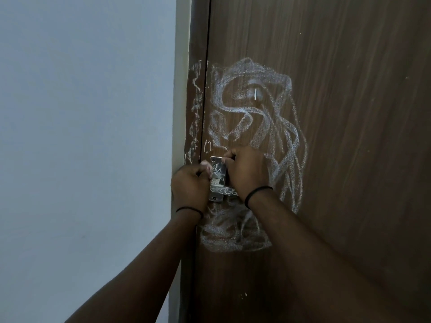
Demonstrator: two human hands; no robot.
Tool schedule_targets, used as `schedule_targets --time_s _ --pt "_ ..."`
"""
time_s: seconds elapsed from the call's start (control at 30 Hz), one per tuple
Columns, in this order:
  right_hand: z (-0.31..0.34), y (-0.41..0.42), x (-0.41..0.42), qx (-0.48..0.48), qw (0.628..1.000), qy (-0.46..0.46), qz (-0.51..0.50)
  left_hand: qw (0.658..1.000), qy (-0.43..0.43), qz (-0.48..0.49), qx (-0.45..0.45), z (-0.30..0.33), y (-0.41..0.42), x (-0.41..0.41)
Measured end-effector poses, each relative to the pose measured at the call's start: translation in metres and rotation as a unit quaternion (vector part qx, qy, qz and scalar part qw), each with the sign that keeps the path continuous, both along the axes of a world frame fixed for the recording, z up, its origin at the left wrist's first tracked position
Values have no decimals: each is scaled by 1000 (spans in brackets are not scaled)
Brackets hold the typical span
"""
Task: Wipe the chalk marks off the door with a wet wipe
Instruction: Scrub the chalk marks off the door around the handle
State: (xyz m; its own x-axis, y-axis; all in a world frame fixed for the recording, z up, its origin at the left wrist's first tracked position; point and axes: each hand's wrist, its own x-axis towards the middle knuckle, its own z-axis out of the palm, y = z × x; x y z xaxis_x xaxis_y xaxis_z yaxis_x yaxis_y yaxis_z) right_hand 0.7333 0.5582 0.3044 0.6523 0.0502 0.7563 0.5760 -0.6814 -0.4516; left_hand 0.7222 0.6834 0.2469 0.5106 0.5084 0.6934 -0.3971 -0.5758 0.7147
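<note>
The brown wooden door [338, 113] carried thick white chalk marks [254, 108] in loops above the metal lock plate [218, 180], down its right side, and in another patch below it. More chalk ran along the door frame [194, 108] at the left, and thin scribbles crossed the lock plate itself. A pale wall [81, 113] stood left of the frame.

Both hands were at the lock plate and hid part of it. The left hand [190, 186] had its fingers curled at the plate's left edge, the right hand [246, 173] curled at its right edge. Something pale showed at the left fingertips; whether it was the wipe could not be told. Each wrist wore a thin black band [257, 193].
</note>
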Motion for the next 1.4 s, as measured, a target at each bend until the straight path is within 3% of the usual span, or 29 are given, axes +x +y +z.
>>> schedule_targets --time_s 0.13,0.3,0.5,0.7,0.9,1.13,1.3,1.4 --pt "2 -1 0 -2 1000 2 3 1000 -14 -8 -2 19 1 6" --pt "0 0 1 -1 1000 7 4 999 32 11 16 -23 -1 -9" --pt "3 -2 2 9 1000 20 18 1000 -2 -11 9 20 -2 -1" --pt "0 -2 2 22 999 25 19 999 35 1 -10 -37 -9 -19" --pt "2 -4 1 7 999 23 22 999 -23 -20 -13 8 -5 -2" --pt "-1 -3 0 9 999 25 36 999 45 8 -2 -55 -6 -14" --pt "2 -4 -3 8 999 25 27 1000 -4 -12 0 -15 -4 -6" --pt "2 -4 -4 11 999 27 26 1000 4 -2 -15 -29 -9 -11"
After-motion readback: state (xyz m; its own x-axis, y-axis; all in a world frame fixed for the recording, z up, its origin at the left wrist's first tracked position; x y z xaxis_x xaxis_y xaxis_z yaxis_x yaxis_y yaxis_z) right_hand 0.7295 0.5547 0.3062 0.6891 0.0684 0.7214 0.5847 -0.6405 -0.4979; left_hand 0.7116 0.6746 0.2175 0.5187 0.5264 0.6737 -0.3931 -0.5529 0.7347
